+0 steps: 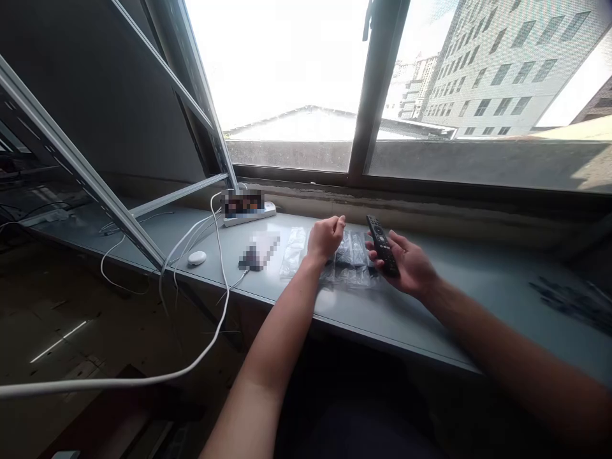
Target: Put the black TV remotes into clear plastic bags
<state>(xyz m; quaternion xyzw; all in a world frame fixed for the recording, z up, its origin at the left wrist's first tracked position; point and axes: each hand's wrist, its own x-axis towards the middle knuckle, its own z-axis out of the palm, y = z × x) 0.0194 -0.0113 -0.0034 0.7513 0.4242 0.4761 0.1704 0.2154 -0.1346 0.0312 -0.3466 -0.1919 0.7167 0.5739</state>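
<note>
A black remote control lies tilted in my right hand, button side up, with the fingers closed round its lower part. To its left, my left hand is curled into a fist above the bench. Whatever the left fingers may hold is hidden from view. Beneath and between both hands, clear plastic bags rest on the grey bench top. Dark contents show through part of the plastic, too unclear to name.
Left of the bags are a blurred-out phone-like item on a cable, a small white round case and a white power strip. A white cable loops off the bench edge near a metal shelf frame. Windows stand behind.
</note>
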